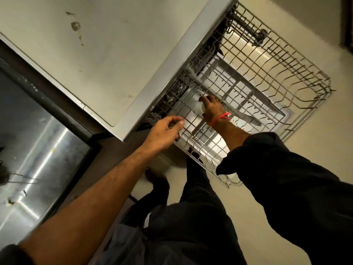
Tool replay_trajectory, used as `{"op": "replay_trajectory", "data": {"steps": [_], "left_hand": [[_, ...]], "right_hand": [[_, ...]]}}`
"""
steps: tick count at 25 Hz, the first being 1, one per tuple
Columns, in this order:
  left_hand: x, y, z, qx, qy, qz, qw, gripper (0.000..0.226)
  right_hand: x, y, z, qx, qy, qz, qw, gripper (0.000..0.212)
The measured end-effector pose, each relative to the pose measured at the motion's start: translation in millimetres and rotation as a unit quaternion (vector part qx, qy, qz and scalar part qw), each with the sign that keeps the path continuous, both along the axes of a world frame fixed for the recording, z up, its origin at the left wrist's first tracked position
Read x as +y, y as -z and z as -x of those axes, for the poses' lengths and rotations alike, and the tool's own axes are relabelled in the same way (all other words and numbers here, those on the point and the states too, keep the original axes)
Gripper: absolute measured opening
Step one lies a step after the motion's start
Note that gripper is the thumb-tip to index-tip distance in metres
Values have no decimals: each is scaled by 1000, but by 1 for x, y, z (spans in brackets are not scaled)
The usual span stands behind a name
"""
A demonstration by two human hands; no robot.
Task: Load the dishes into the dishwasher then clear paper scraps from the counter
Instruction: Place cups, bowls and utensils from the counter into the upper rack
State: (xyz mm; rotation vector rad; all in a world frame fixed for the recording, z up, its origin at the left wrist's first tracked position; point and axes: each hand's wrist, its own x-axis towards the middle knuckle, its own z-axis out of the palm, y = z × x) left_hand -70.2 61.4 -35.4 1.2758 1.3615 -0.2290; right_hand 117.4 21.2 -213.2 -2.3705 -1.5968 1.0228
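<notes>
**Glass going into the upper rack**

I am leaning over the open dishwasher, looking almost straight down. The upper rack (pixel 238 88) is pulled out in front of me, a grid of grey wire, and through it I can see the pale inner face of the lowered dishwasher door (pixel 248 87).

My right hand (pixel 212 109) is down inside the rack near its left side, fingers curled round a clear glass (pixel 196 109). The glass lies tilted among the wires, and my fingers cover most of its right side, so I cannot tell whether it already rests on the rack. A red thread (pixel 221 117) is tied round that wrist, and my black sleeve (pixel 267 159) is pushed up the forearm.

My left hand (pixel 164 131) is at the near left corner of the rack, beside the edge of the surface (pixel 91 54). Its fingers are loosely bent, thumb tip close to the forefinger, with something small and pale between them that I cannot make out. Whether the fingers touch the wire is not clear either.

The surface above the dishwasher is pale and carries a few dark smudges (pixel 75 26). To my left is a steel sink (pixel 38 146), bright with reflected light. Below me are my dark trousers (pixel 200 217) and the light floor (pixel 267 236).
</notes>
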Motion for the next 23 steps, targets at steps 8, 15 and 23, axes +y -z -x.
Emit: {"op": "replay_trajectory", "data": {"steps": [8, 15, 23], "left_hand": [[3, 0, -9, 5, 15, -15, 1000, 31], [0, 2, -14, 15, 28, -28, 999, 29], [-1, -16, -1, 1, 33, -55, 998, 31]], "right_hand": [[-6, -9, -1, 10, 40, -15, 999, 73], [-6, 0, -4, -29, 20, 12, 999, 71], [3, 6, -1, -74, -39, 90, 992, 76]]}}
